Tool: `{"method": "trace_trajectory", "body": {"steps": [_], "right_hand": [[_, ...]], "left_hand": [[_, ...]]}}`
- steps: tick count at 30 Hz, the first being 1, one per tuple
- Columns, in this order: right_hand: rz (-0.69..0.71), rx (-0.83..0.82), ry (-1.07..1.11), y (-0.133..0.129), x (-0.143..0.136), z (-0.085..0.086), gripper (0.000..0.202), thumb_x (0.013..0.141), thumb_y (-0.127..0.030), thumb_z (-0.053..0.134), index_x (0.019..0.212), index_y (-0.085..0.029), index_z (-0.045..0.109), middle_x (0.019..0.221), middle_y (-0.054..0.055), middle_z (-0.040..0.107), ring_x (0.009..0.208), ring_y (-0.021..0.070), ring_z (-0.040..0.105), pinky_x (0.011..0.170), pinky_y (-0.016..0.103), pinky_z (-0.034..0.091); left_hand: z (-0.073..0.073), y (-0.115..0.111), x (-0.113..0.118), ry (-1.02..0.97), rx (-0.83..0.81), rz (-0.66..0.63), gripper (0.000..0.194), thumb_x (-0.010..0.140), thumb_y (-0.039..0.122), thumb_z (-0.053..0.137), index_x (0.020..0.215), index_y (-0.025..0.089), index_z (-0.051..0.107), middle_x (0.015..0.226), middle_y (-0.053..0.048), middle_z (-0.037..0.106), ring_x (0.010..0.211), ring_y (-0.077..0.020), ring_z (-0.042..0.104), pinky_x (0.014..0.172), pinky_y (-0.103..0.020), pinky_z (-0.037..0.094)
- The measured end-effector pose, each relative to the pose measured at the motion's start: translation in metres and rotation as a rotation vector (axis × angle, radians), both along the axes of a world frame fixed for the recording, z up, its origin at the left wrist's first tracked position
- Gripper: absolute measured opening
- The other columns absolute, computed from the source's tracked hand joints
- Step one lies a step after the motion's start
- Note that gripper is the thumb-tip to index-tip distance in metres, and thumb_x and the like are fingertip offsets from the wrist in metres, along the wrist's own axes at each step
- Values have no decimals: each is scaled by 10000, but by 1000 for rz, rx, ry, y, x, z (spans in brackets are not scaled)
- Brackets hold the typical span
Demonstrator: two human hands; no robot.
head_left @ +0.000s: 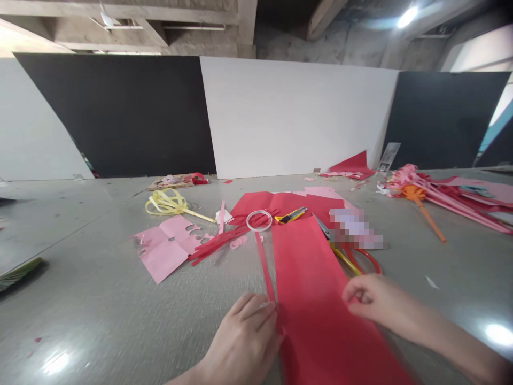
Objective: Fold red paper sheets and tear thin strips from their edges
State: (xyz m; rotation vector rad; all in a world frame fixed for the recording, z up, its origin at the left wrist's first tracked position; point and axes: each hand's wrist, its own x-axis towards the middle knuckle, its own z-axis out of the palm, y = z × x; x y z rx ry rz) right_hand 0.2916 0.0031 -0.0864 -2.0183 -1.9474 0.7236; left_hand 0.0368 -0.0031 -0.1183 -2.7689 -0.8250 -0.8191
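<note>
A long red paper sheet [308, 278] lies before me on the grey table. My left hand [250, 331] is at its left edge, fingers drawn together on the lower end of a narrow red strip [264, 264]. Over the sheet's right edge my right hand [371, 299] is curled, thumb and forefinger close together; whether anything is between them is too blurred to tell. Beyond the sheet are a white tape ring [259, 220] and a yellow box cutter [292, 215]. Scissors [348, 259] with yellow and red handles lie just past my right hand.
Pink cut paper [166, 246], a yellow paper-strip bundle [166, 203] and loose red strips [218, 243] lie to the left. At the right are pink paper strips [449, 200] and an orange paper piece [428, 214]. Upright white [296, 117] and black panels [128, 115] stand behind.
</note>
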Motion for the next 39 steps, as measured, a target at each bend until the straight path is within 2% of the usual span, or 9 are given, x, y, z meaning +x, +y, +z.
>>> {"method": "trace_trajectory", "body": {"steps": [3, 10, 14, 22, 27, 31, 34, 37, 39], "right_hand": [[3, 9, 8, 1, 2, 0, 148, 619, -119, 505, 683, -201, 611, 654, 12, 634, 616, 167, 592, 542, 236, 424], [-2, 122, 109, 4, 3, -6, 292, 642, -292, 520, 926, -253, 578, 781, 9, 638, 685, 194, 595, 609, 280, 453], [2, 165, 113, 5, -2, -3, 279, 650, -290, 494, 916, -243, 563, 831, 11, 633, 686, 180, 590, 635, 284, 455], [68, 308, 124, -6, -6, 10, 188, 666, -266, 492, 840, -224, 552, 769, 13, 628, 614, 150, 587, 573, 245, 472], [188, 515, 109, -14, -10, 17, 164, 762, -229, 450, 905, -246, 528, 925, 21, 591, 815, 152, 565, 712, 246, 453], [183, 559, 184, -15, -3, 19, 159, 801, -279, 446, 939, -245, 518, 970, 39, 561, 893, 171, 538, 757, 257, 449], [126, 585, 273, -15, 6, 21, 196, 795, -333, 468, 959, -238, 520, 962, 52, 554, 897, 189, 534, 747, 263, 462], [60, 632, 364, -14, 13, 23, 229, 766, -360, 508, 961, -242, 528, 958, 47, 552, 915, 196, 524, 729, 239, 470], [38, 642, 426, -12, 14, 24, 233, 752, -365, 521, 952, -245, 532, 952, 40, 554, 884, 184, 534, 702, 219, 476]], "left_hand": [[1, 0, -1, 5, 9, 2, 178, 828, 147, 433, 928, 135, 580, 855, -59, 647, 827, -237, 582, 734, -409, 482], [7, 0, -4, -20, -17, 22, 188, 811, 157, 463, 961, 141, 575, 882, -63, 633, 871, -228, 564, 757, -385, 472], [6, 0, -5, -23, 14, -63, 167, 843, 161, 436, 900, 172, 592, 803, -27, 635, 860, -201, 564, 782, -367, 449], [-4, 3, -5, -49, 17, -92, 162, 848, 184, 437, 881, 142, 589, 777, -45, 624, 808, -200, 571, 775, -371, 448], [3, 3, -4, -65, 45, -137, 143, 840, 198, 452, 909, 146, 566, 785, -58, 632, 807, -191, 584, 760, -337, 467], [10, -5, -8, -128, 5, -167, 150, 819, 144, 460, 955, 157, 521, 856, -83, 624, 788, -184, 589, 701, -292, 487], [8, -6, -10, -320, -257, -28, 117, 827, 191, 438, 938, 185, 473, 848, -81, 598, 748, -174, 584, 645, -280, 491], [4, 7, -8, -645, -828, 77, 127, 855, 303, 405, 924, 198, 424, 816, -59, 611, 733, -164, 598, 670, -304, 486], [7, 23, -3, -894, -1250, 40, 194, 865, 367, 383, 923, 186, 421, 854, -80, 636, 777, -176, 619, 731, -336, 474]]}}
